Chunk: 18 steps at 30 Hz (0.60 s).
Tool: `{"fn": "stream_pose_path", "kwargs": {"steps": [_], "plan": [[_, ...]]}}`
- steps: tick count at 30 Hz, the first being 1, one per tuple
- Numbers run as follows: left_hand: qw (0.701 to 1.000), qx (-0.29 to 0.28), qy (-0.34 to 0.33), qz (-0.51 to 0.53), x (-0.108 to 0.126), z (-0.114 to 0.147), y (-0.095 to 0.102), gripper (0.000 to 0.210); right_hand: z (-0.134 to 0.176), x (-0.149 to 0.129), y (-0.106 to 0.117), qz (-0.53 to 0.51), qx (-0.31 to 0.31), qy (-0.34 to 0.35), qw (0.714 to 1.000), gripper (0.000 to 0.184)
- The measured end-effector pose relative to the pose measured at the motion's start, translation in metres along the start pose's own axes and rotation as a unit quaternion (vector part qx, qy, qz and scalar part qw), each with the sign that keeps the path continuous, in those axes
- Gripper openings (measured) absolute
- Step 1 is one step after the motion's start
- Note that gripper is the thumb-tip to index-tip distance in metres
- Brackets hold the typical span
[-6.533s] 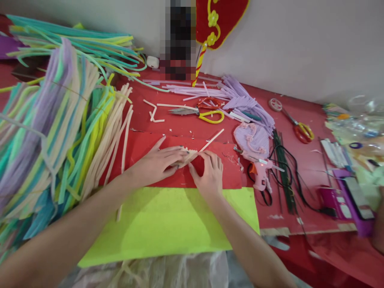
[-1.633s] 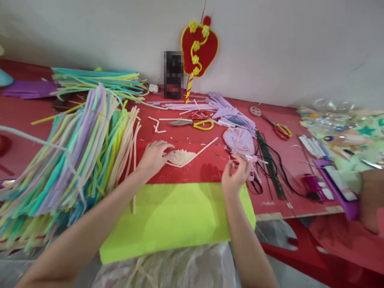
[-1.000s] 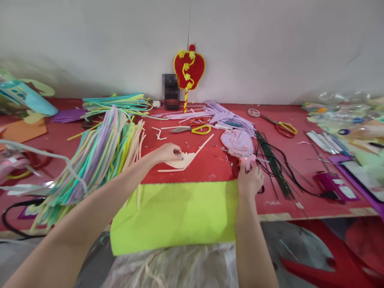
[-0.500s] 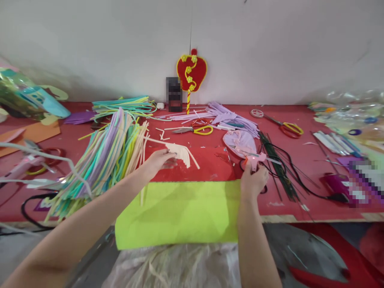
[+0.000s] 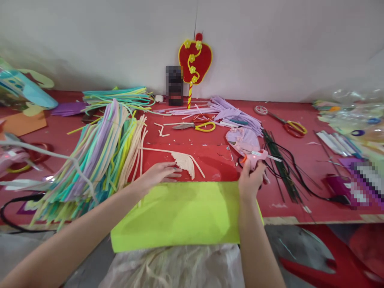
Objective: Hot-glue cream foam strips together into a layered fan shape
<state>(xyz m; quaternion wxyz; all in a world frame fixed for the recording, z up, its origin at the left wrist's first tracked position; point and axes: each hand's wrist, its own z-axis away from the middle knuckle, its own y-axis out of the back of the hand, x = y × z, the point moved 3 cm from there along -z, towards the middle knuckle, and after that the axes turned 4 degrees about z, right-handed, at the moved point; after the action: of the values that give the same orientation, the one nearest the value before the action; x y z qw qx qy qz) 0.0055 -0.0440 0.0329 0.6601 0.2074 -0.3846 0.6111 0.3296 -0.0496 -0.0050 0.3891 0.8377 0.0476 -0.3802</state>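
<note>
My right hand (image 5: 252, 176) is wrapped round a pink glue gun (image 5: 255, 157), its nozzle near a round lilac piece (image 5: 243, 140). A clear glue stick sticks out of the gun's back. My left hand (image 5: 163, 175) rests on the red table with its fingers stretched out. Just beyond its fingertips lies a cream, wing-shaped piece (image 5: 185, 163) made of short pipe cleaners side by side, with longer strips running off it. I cannot tell whether the fingertips touch it. A lime-green sheet (image 5: 186, 216) lies in front of me, below both hands.
To the left is a big bundle of pastel pipe cleaners (image 5: 105, 148). Yellow-and-red-handled scissors (image 5: 204, 126) lie behind the cream piece. Lilac pipe cleaners (image 5: 228, 112) and a red fan-shaped ornament (image 5: 196, 62) are farther back. Dark green stems (image 5: 282, 172) and a black cord lie right.
My left hand has let go of the cream piece and drawn back toward me, its fingers straightening. The glue gun stays in my right hand, nearly in place. The view has shifted slightly.
</note>
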Motion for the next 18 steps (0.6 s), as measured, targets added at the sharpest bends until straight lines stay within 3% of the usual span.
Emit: {"fn": "stream_pose_path", "kwargs": {"steps": [3,6,11,15,18], "plan": [[0.998,0.022,-0.012,0.054,-0.005,-0.002,0.002,0.033,0.001,-0.002,-0.002,-0.003,-0.002,-0.004,1.0,0.055],[0.998,0.009,-0.041,0.057,-0.01,-0.003,0.002,0.029,0.001,0.0,-0.005,-0.011,-0.006,-0.006,1.0,0.055],[0.987,-0.007,-0.124,-0.105,-0.02,-0.009,0.008,0.034,0.001,0.001,-0.009,-0.002,-0.013,0.003,1.0,0.054],[0.934,0.045,-0.23,-0.27,-0.018,-0.014,0.013,0.033,0.002,-0.004,-0.01,0.003,-0.016,0.004,1.0,0.055],[0.871,0.098,-0.29,-0.385,-0.01,-0.011,0.011,0.03,0.004,-0.007,-0.01,0.009,-0.013,0.006,1.0,0.055]]}}
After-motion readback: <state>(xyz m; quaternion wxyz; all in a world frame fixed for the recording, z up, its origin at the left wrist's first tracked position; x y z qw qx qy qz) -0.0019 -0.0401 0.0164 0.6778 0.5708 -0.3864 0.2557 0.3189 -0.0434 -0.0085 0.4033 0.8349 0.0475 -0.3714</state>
